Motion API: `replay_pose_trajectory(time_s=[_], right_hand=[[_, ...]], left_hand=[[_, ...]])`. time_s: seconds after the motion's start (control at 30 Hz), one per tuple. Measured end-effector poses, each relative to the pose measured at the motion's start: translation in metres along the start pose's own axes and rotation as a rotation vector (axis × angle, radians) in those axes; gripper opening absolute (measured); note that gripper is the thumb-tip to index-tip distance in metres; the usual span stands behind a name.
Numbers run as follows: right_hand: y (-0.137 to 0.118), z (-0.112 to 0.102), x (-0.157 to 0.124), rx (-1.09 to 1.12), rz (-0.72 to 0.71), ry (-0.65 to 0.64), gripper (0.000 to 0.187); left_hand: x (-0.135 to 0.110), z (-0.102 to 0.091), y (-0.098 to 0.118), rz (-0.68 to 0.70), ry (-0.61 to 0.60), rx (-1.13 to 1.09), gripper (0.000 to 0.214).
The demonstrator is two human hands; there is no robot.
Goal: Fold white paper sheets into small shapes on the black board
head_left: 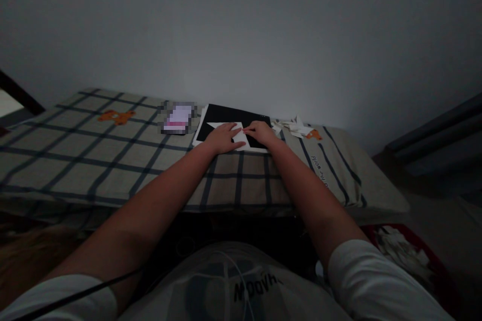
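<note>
A white folded piece of paper with a pointed left corner lies on a flat black sheet, which rests on white sheets. My left hand is flat on the paper, its fingers spread and pressing it down. At the paper's right edge, the fingertips of my right hand are pinched together on it. Parts of the paper are hidden under my left hand.
A checked cloth covers the table, which stands against a grey wall. A phone with a lit screen lies left of the black sheet. Folded white paper pieces lie to the right. Below right, a red container holds white pieces.
</note>
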State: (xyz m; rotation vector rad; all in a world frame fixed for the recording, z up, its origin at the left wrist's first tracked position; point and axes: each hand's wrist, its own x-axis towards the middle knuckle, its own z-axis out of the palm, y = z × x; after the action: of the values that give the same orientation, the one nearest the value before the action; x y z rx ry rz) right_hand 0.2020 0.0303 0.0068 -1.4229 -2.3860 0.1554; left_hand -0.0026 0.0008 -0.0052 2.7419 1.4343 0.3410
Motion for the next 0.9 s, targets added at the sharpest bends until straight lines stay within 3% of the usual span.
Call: replay_pose_trajectory(time_s=[0.43, 0.9], right_hand=[[-0.007, -0.004, -0.014, 0.044, 0.014, 0.001, 0.015], [-0.009, -0.015, -0.041, -0.013, -0.13, -0.072, 0.016]], left_hand=[[-0.001, -0.001, 0.001, 0.017, 0.018, -0.001, 0.076], [-0.002, -0.005, 0.004, -0.001, 0.005, 0.009, 0.076]])
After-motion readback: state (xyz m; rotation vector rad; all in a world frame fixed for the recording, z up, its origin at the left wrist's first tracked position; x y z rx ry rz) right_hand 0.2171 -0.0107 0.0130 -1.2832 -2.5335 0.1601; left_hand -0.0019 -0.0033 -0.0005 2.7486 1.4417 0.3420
